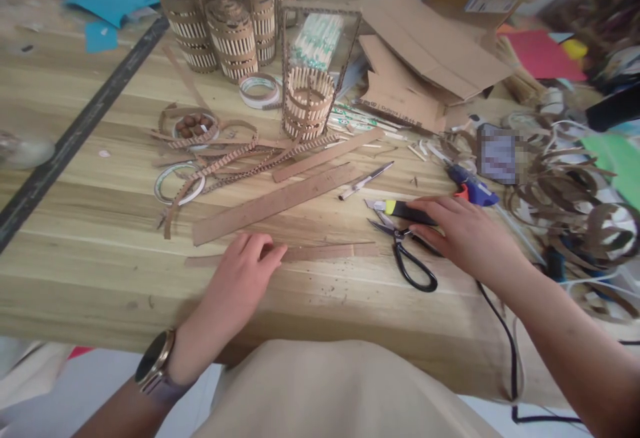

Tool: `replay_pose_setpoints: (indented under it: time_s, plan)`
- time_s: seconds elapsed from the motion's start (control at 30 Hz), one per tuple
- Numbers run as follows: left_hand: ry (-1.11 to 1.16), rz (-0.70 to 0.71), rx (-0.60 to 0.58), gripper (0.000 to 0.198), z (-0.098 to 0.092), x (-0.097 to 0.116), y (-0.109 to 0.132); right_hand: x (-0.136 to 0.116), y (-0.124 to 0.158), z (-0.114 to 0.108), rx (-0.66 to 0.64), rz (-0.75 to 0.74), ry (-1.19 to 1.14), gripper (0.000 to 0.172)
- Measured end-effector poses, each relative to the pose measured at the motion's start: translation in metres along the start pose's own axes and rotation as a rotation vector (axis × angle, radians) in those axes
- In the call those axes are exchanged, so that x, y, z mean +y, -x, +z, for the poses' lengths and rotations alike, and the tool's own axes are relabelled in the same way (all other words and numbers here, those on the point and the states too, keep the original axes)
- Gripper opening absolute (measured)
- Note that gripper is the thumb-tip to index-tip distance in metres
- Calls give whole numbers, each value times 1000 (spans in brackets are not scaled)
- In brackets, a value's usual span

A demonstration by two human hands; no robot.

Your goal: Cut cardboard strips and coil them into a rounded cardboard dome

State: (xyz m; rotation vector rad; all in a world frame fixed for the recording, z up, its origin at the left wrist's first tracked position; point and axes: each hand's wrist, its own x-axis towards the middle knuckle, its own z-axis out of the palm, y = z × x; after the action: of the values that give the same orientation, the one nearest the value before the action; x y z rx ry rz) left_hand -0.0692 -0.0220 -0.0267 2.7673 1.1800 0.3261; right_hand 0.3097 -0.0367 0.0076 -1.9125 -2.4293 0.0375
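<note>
My left hand [245,278] rests on a narrow cardboard strip [330,251] near the table's front edge, its fingers curled and closed on the strip. On the right, my right hand [465,235] has its fingers and thumb closed round the black handle of a utility knife [400,209], which lies flat with its blade pointing left. Just below the knife are black-handled scissors [400,245], partly covered by that hand. A wider cardboard strip [270,205] lies beyond my left hand. A pen [367,180] lies between that strip and the knife.
Stick-and-cardboard lanterns [233,38] stand at the back, with a framed basket [309,101] before them. Near it are a bowl of brown beads [195,131] and tape rolls [260,91]. A blue glue gun [473,185], cables and curled strips crowd the right. A dark ruler [85,125] lies left.
</note>
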Motion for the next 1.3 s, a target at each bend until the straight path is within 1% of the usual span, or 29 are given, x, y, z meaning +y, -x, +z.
replay_pose_setpoints:
  time_s: [0.13,0.2,0.3,0.37,0.43,0.5,0.53,0.6,0.67,0.73,0.8,0.83,0.87,0.93,1.0,1.07,1.17,1.27,1.3]
  plan:
    - [-48,-30,3,34,0,1,2,14,-24,9,-104,-87,-22,39]
    - [-76,-44,11,34,1,1,3,18,-30,10,-117,-125,-8,38]
    - [-83,-63,33,32,3,0,3,21,-28,5,-105,-158,15,39]
    - [-75,-69,43,29,2,1,3,17,-22,-1,-67,-151,32,40]
    - [-62,-91,46,24,0,1,1,6,-16,-6,-8,-106,2,38]
    - [-49,-126,59,20,-3,1,1,-11,-12,-10,2,-51,-156,32]
    - [-42,-146,67,19,-5,1,1,-22,-11,-12,-39,-38,-263,29]
    - [-34,-185,86,18,-9,-2,2,-45,-12,-13,-182,-40,-456,26]
    - [-33,-234,112,20,-13,-8,5,-66,-15,-13,-373,-48,-614,29]
    - [-37,-281,144,23,-17,-14,8,-84,-19,-12,-592,-14,-831,34]
    - [-39,-313,166,25,-21,-20,11,-98,-22,-10,-795,88,-1087,36]
    - [-37,-322,169,26,-22,-22,13,-104,-24,-10,-870,151,-1203,38]
    - [-33,-327,167,27,-23,-24,14,-109,-26,-9,-925,214,-1298,39]
    - [-22,-329,161,29,-25,-26,16,-117,-30,-9,-973,286,-1395,44]
    - [-18,-319,174,30,-25,-27,16,-121,-36,-11,-972,242,-1349,45]
    - [-29,-312,202,31,-24,-29,13,-124,-43,-14,-927,129,-1184,44]
    - [-64,-298,235,33,-22,-36,2,-133,-56,-19,-806,-50,-797,34]
    - [-89,-239,237,41,-19,-45,-13,-149,-68,-21,-719,-174,-365,20]
    - [-89,-210,227,43,-18,-47,-18,-155,-71,-20,-691,-206,-251,17]
